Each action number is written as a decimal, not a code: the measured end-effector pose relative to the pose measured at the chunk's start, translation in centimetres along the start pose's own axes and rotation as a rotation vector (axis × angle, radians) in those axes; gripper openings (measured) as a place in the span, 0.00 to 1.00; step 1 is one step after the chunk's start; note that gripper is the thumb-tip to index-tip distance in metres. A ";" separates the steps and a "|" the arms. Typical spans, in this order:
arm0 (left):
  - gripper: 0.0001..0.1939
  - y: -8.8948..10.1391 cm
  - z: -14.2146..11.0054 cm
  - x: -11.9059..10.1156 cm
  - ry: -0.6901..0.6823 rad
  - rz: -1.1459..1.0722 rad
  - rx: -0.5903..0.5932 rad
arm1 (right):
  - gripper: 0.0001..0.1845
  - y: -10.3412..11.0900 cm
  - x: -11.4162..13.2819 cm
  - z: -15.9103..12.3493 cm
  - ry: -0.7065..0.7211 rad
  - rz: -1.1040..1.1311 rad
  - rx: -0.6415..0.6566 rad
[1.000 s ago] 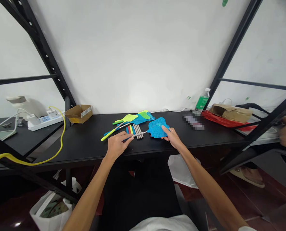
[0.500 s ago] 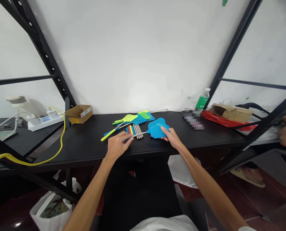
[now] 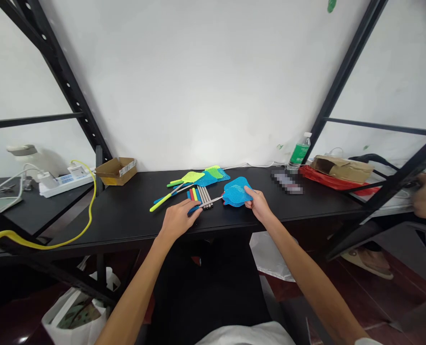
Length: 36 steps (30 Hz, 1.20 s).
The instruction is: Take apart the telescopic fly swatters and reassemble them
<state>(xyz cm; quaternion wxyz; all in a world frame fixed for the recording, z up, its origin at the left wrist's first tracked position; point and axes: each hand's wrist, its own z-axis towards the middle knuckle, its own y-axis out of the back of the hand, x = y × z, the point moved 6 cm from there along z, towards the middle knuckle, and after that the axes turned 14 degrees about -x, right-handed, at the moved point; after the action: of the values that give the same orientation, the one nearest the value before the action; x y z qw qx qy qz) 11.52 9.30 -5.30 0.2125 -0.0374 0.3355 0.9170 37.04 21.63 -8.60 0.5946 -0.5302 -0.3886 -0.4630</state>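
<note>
The held swatter is blue, with its head to the right and its grey shaft slanting down to the left; whether it touches the desk cannot be told. The right hand pinches the right edge of its head, thumb on top and fingers beneath. The left hand is closed about its other end, thumb against fingers, with a bit of blue handle showing; the hand hides the rest.

The held swatter looks joined from head to shaft, but how firmly it is seated cannot be seen. Beneath and behind its shaft lies a row of loose grey rods and coloured grips, blue, red and yellow, with no heads visible on them. Something red peeks out under its head. Behind it and to its left, yellow, green and blue swatters overlap in a pile; these appear finished. So several seem done, one is in hand, and the row seems left over for assembly.

Farther to the left of the held swatter stands an open box; to its right, a blurred-out item, then a bottle and a carton on red plastic.
</note>
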 end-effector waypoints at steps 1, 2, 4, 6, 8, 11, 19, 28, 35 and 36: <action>0.16 0.0 0.0 0.0 0.002 0.001 -0.003 | 0.30 0.0 0.0 0.0 -0.002 0.008 0.002; 0.16 0.0 0.0 0.0 0.004 0.003 -0.006 | 0.30 0.0 0.1 0.0 -0.005 0.014 0.001; 0.16 0.0 0.0 0.1 0.009 0.009 -0.008 | 0.30 0.0 0.1 0.0 -0.015 0.026 -0.008; 0.17 0.0 0.0 0.1 0.011 0.007 -0.010 | 0.30 0.0 0.1 0.0 -0.017 0.036 -0.014; 0.16 0.1 0.0 0.2 0.014 0.000 -0.012 | 0.30 0.0 0.0 0.0 -0.006 0.025 -0.008; 0.16 0.2 0.0 0.3 0.016 0.002 -0.012 | 0.30 -0.1 -0.1 -0.1 0.020 -0.008 0.014; 0.17 0.4 -0.1 0.4 -0.001 -0.005 -0.022 | 0.30 -0.6 0.0 -0.5 0.067 -0.064 0.109; 0.16 0.6 -0.2 0.3 0.003 -0.011 -0.045 | 0.31 -0.6 0.0 -0.9 0.078 -0.144 0.118; 0.13 0.8 -0.1 0.5 0.074 -0.049 -0.087 | 0.20 2.2 4.6 -0.4 0.165 -0.216 -0.180; 0.12 0.9 0.0 0.6 0.093 -0.058 -0.097 | 0.18 3.3 6.6 -0.8 0.215 -0.189 -0.263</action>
<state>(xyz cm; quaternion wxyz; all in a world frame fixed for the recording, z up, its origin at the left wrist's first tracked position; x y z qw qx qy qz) 10.59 8.85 -4.91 0.2212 -0.0998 0.2988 0.9229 41.98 19.99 -3.30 0.5122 -0.5118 -0.3069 -0.6177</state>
